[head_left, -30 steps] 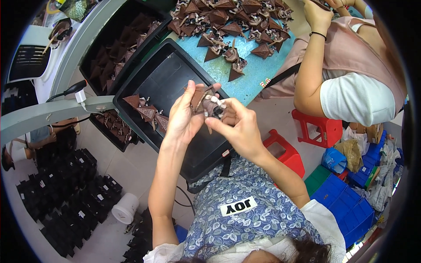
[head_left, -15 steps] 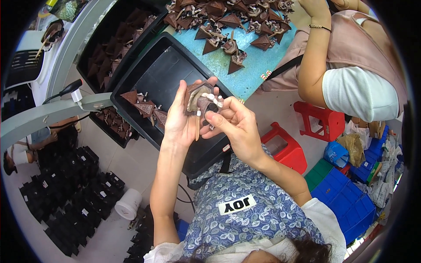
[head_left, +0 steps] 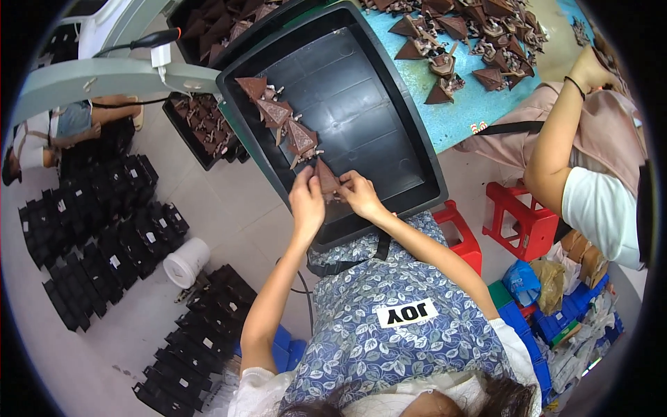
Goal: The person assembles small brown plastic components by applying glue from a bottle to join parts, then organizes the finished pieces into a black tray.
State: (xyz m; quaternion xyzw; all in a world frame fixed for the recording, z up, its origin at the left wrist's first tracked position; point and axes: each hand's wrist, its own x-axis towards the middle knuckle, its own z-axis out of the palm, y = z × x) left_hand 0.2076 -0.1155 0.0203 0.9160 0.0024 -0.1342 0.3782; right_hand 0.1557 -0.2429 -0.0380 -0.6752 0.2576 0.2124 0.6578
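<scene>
Inside the near left corner of a large black tray point(head_left: 411, 115), my two hands are on a small brown figurine with a pointed, roof-like part point(head_left: 326, 178). My left hand point(head_left: 307, 203) pinches its left side, fingers bent against the brown part. My right hand point(head_left: 363, 197) has thumb and fingers closed on its right, lower end. The fingers partly cover the figurine's paler details. Beyond it, a slanting row of similar brown figurines point(head_left: 302, 137) lies along the tray's left side.
Many more figurines point(head_left: 451, 28) cover a blue worktop beyond the tray. A co-worker's arm point(head_left: 556, 142) is at the right, above a red stool point(head_left: 522, 221). A grey curved frame point(head_left: 139, 75) with a cable stands left. Black bins point(head_left: 104, 257) and a white bucket point(head_left: 186, 263) occupy the floor.
My hands have lowered the figurine from above the tray into its near left corner, and it is turned with its brown pointed part up. My view has shifted, showing more tray.
</scene>
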